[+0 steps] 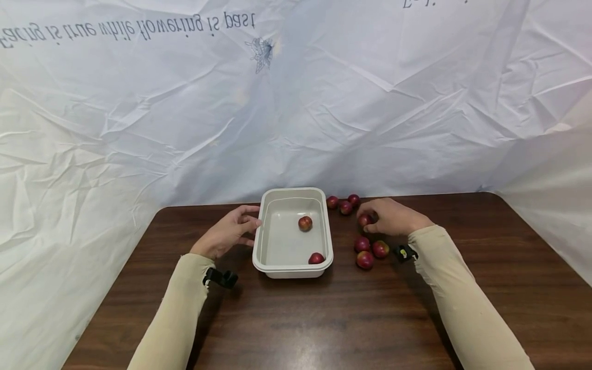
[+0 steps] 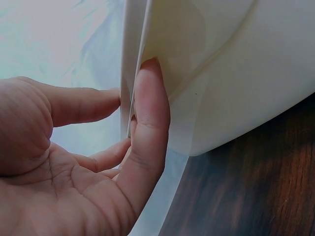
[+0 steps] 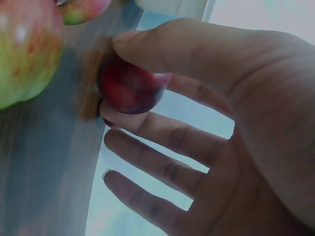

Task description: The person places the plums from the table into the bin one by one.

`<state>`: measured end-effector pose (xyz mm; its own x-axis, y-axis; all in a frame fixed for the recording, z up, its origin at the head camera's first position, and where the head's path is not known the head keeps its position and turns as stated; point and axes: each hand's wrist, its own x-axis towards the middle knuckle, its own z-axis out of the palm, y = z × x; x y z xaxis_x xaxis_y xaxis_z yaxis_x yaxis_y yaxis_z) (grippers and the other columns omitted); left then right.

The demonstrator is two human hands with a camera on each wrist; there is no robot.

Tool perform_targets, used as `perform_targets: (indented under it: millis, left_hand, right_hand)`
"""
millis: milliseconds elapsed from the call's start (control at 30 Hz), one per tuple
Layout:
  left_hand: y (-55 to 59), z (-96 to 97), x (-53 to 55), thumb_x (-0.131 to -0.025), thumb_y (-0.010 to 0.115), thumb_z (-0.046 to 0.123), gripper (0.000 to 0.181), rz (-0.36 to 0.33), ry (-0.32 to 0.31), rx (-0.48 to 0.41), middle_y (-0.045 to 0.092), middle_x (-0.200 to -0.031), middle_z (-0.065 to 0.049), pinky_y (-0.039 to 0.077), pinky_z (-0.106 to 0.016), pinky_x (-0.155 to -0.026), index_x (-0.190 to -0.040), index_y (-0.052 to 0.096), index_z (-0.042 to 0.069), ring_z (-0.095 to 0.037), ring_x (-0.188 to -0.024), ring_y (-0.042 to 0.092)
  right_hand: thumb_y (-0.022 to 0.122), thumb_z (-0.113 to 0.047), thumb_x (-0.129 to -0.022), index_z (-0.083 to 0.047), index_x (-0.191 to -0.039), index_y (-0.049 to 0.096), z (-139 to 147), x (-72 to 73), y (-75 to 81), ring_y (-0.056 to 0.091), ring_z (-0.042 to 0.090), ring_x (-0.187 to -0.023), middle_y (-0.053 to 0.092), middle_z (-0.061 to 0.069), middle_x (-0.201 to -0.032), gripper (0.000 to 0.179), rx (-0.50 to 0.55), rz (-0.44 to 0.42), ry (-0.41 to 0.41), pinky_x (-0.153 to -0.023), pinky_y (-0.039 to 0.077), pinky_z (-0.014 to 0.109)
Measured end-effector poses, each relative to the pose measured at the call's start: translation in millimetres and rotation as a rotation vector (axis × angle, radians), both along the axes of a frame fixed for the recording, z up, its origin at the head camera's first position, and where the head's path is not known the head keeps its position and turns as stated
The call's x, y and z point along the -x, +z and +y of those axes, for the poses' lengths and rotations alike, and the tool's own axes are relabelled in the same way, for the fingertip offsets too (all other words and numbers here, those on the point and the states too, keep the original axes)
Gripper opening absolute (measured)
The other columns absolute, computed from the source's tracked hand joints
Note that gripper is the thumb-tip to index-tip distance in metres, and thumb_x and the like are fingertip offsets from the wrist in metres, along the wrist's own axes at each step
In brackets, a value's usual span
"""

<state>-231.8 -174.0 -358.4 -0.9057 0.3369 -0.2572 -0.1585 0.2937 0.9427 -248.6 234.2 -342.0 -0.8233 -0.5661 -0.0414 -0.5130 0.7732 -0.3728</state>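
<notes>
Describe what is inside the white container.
One reddish fruit lies near the middle and a second fruit in the near right corner. They cover the container floor beneath, so that is hidden.

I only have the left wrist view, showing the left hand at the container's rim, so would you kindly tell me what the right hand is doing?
Observer: The right hand holds a dark red fruit between its thumb and fingers.
Operator: Thank you. Does anything lie inside the container?
Observer: Yes, two fruits: one fruit farther back and another fruit by the near right corner of the container.
Operator: I see, and are there others outside it?
Observer: Six more lie on the table, to the container's right: a far group of three and a near group of three.
</notes>
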Motion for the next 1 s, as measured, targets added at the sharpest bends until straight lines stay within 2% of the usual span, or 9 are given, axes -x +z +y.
perform_targets:
  millis: [267,433,633,1000]
  left_hand:
    - [-0.4,-0.2,1.6,-0.106,0.057,0.019,0.056,-0.002,0.001,0.006,0.056,-0.135,-0.021,0.062,-0.040,-0.085,-0.155,0.032,0.009,-0.024,-0.110,0.065]
    - [0.0,-0.8,1.1,-0.106,0.057,0.019,0.057,0.003,-0.001,0.009,0.055,-0.135,-0.021,0.062,-0.041,-0.085,-0.156,0.032,0.009,-0.026,-0.110,0.065]
    - [-0.2,-0.6,1.3,-0.107,0.056,0.018,0.054,-0.003,0.002,0.009,0.055,-0.134,-0.020,0.062,-0.042,-0.085,-0.155,0.033,0.010,-0.025,-0.111,0.065]
    - [-1.1,-0.6,3.2,-0.108,0.052,0.015,0.053,-0.005,0.006,0.013,0.053,-0.138,-0.023,0.062,-0.040,-0.085,-0.156,0.031,0.009,-0.027,-0.114,0.064]
  right_hand:
    - [0.074,-0.010,-0.092,-0.011,-0.116,0.071,-3,-1.0,4.0,0.060,0.018,-0.092,0.066,-0.001,-0.097,0.024,0.031,0.059,0.007,-0.085,0.052,0.042]
    - [0.074,-0.011,-0.092,-0.011,-0.117,0.072,-7,-2.8,8.6,0.063,0.021,-0.099,0.069,0.001,-0.103,0.025,0.052,0.144,0.039,-0.091,0.053,0.047]
    - [0.076,-0.009,-0.090,-0.011,-0.114,0.073,-15,-7.3,16.1,0.062,0.020,-0.094,0.068,0.000,-0.096,0.025,0.087,0.225,0.070,-0.091,0.051,0.045]
    - [0.076,-0.019,-0.092,-0.014,-0.123,0.071,-27,-19.1,28.3,0.059,0.023,-0.106,0.066,0.001,-0.107,0.031,0.067,0.271,0.034,-0.095,0.050,0.044]
